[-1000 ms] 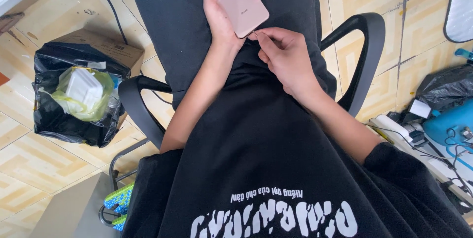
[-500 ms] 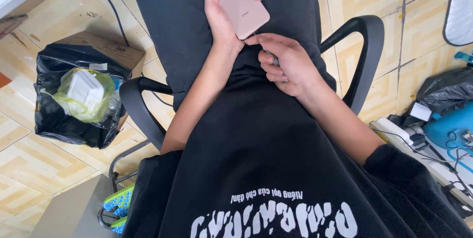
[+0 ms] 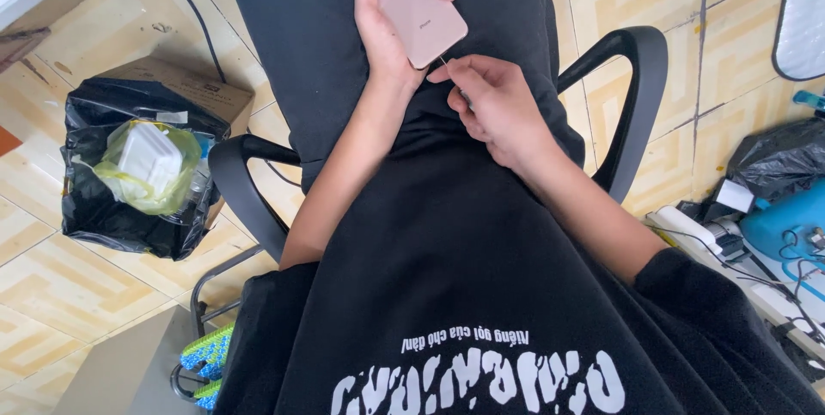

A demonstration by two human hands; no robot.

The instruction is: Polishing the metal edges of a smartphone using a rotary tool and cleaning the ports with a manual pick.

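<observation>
Grip: right hand [image 3: 498, 110] pinches a thin metal pin [image 3: 449, 71] between closed fingertips, its tip at the lower edge of the pink phone [image 3: 417, 7]
Hold: left hand [image 3: 387, 24] wraps the phone, back up, upper centre of frame, over the lap
Change: a second ago the right hand lay lower, off the phone; now the pin meets its edge, so the poking looks underway
Count: one phone, one pin, two hands, one black chair [image 3: 640, 80], one black rubbish bag [image 3: 112, 200] at left
</observation>
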